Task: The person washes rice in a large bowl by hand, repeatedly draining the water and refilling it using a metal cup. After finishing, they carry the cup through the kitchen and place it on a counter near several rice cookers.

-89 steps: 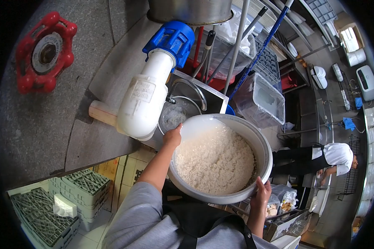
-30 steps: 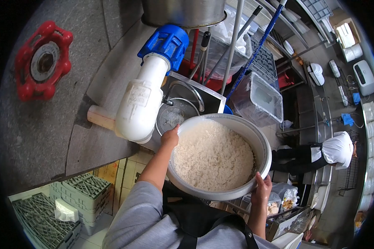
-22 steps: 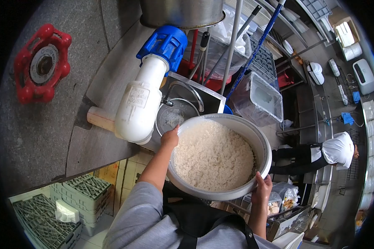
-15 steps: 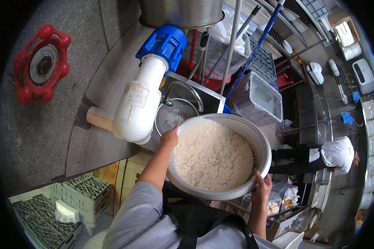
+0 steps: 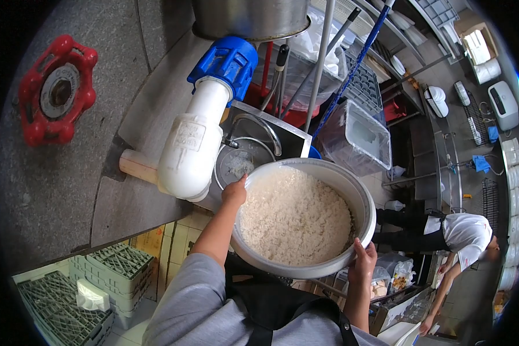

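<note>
Basically, the person's left hand [image 5: 234,191] and right hand [image 5: 363,260] are gripping opposite sides of a big pot [image 5: 365,203] full of wet rice [image 5: 297,219], near a sieve [image 5: 263,151].

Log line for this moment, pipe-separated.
left hand: gripping pot | right hand: gripping pot | pot: contains rice | faucet: beyond pot

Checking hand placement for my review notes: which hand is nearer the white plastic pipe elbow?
Left. The left hand holds the round pale-grey pot on the side toward the elbow; the right hand holds its opposite side.
</note>
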`<control>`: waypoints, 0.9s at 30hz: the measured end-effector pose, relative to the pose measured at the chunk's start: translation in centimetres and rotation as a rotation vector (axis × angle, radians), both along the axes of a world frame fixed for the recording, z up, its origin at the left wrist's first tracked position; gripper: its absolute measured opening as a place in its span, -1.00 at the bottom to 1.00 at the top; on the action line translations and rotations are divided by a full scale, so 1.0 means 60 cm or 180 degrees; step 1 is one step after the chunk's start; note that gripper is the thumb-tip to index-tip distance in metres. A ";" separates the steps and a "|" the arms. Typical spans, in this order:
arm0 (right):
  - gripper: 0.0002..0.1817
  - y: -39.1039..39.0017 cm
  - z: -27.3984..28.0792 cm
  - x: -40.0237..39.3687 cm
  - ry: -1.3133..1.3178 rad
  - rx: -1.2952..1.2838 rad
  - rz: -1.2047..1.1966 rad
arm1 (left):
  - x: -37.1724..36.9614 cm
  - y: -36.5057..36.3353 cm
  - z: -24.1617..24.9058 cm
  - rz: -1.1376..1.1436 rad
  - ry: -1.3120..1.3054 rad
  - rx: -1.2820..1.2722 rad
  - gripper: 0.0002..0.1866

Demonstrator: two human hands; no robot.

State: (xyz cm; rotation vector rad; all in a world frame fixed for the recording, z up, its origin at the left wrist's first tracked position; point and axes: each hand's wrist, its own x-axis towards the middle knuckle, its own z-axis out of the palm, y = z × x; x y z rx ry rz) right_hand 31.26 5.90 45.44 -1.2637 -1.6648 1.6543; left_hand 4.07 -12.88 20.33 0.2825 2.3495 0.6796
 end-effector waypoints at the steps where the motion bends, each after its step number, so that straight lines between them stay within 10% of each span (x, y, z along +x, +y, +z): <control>1: -0.69 0.001 -0.001 0.000 -0.0010 0.0009 0.0001 | 0.000 0.000 -0.002 -0.0010 0.0024 0.0009 -0.56; 27: -0.63 -0.017 0.017 -0.016 -0.0001 -0.0098 0.0009 | -0.005 0.002 -0.001 -0.0003 -0.0021 -0.0015 -0.57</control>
